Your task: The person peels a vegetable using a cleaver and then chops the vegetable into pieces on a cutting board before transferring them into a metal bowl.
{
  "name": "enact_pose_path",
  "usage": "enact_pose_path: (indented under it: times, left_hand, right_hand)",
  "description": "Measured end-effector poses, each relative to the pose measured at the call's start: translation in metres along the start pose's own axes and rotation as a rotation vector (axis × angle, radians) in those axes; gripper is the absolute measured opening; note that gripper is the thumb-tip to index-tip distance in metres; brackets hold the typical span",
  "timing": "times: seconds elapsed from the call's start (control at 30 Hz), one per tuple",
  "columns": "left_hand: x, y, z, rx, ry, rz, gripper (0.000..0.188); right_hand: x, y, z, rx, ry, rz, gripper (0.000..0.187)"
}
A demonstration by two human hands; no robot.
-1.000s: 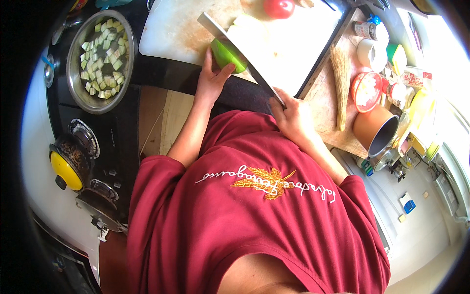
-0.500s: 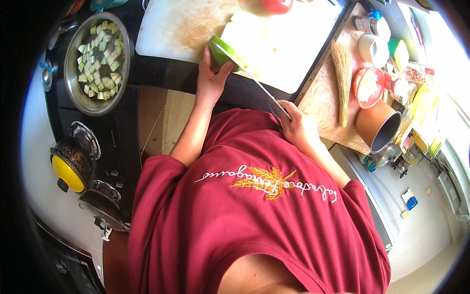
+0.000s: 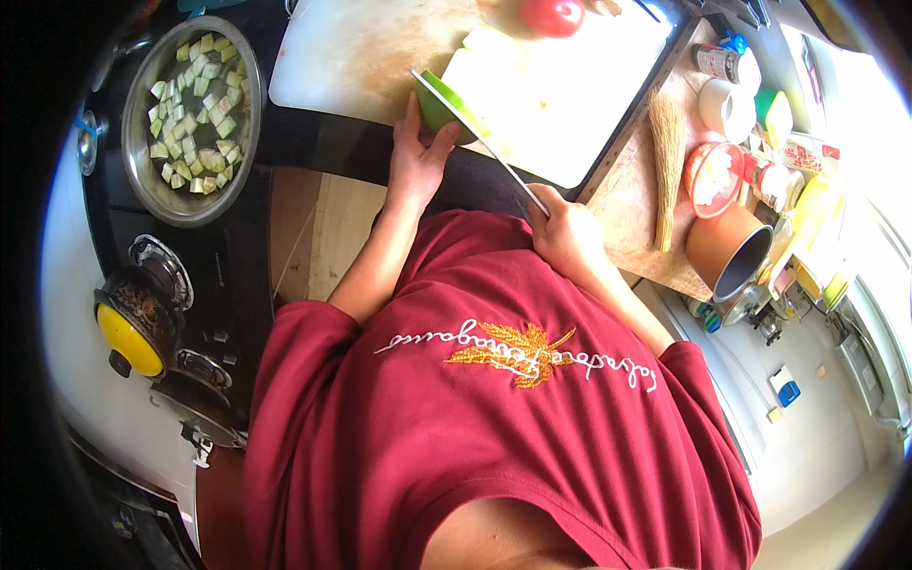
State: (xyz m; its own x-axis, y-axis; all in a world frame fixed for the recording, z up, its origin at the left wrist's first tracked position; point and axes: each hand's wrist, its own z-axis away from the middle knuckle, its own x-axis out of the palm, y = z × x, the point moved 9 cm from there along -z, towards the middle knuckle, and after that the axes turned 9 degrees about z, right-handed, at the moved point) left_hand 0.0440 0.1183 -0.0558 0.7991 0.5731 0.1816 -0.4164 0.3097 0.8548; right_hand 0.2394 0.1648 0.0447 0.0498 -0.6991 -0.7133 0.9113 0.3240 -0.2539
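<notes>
My left hand (image 3: 419, 152) holds a smooth, bright green vegetable (image 3: 435, 111), possibly a pepper, at the near edge of a white cutting board (image 3: 351, 57). Its fingers and thumb wrap the lower side. In my right hand (image 3: 567, 229) is a knife (image 3: 494, 152), gripped by the handle. Seen almost edge-on, the blade runs up and left across the vegetable; how deep it sits in it I cannot tell. A red tomato (image 3: 553, 15) lies at the board's far side. Glare washes out the board's middle.
Left stands a steel bowl (image 3: 139, 171) of pale green cubes in liquid. Below it are burners, a yellow-lidded pot (image 3: 128, 337) and a dark pan (image 3: 195, 410). On the right are a straw whisk (image 3: 666, 171), a red-rimmed bowl (image 3: 692, 176), a brown pot (image 3: 708, 242) and several jars.
The knife blade has shifted up and left along the green vegetable. My right hand has moved slightly left and up. The whole view has tilted a little, and my left hand keeps its grip.
</notes>
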Motion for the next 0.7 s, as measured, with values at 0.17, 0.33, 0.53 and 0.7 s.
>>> enact_pose_path:
  times: [0.17,0.33,0.53,0.7]
  left_hand:
    - [-0.008,-0.014,0.000,0.028,0.031,-0.058,0.073]
    - [0.001,0.012,0.003,0.139,0.014,-0.048,0.074]
    - [-0.004,-0.001,-0.001,0.105,0.000,0.083,0.074]
    - [-0.008,-0.012,0.001,0.084,0.022,0.022,0.078]
  right_hand:
    - [0.000,-0.014,-0.017,-0.040,0.050,-0.004,0.025]
    - [0.013,-0.030,-0.063,-0.057,0.097,0.022,0.018]
    - [0.007,-0.037,-0.063,-0.067,0.093,0.004,0.019]
    - [0.010,-0.045,-0.065,-0.102,0.083,0.027,0.021]
